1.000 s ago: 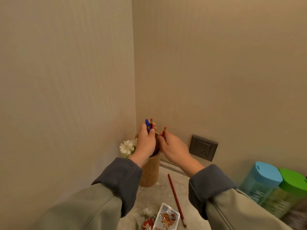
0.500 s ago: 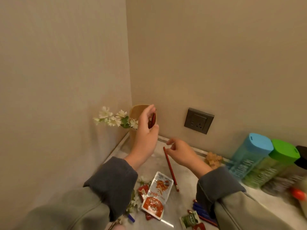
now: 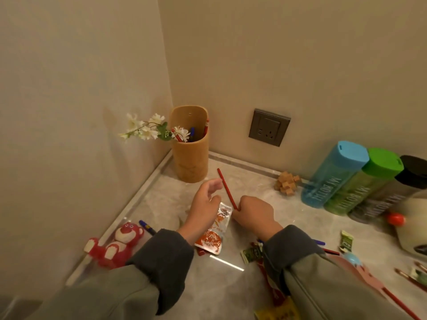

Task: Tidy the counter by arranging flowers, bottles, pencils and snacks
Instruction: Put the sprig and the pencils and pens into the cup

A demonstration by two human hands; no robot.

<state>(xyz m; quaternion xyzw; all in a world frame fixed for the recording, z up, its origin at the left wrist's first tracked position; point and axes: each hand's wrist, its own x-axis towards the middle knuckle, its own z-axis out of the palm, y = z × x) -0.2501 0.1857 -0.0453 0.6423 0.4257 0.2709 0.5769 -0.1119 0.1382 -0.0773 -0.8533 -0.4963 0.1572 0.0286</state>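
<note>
On a grey counter (image 3: 251, 181), the right hand (image 3: 254, 212) pinches the near end of a red pencil (image 3: 226, 188) that points toward a tan holder (image 3: 190, 158) in the corner. The left hand (image 3: 204, 204) hovers alongside, fingers relaxed and empty. The pencil is best lifted, tipped upright and lowered in clear of the white flowers (image 3: 147, 129).

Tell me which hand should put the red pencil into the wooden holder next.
Right, most likely. The right hand grips the red pencil at its near end; the far end lies close to the wooden holder. The left hand is open beside it, holding nothing.
</note>
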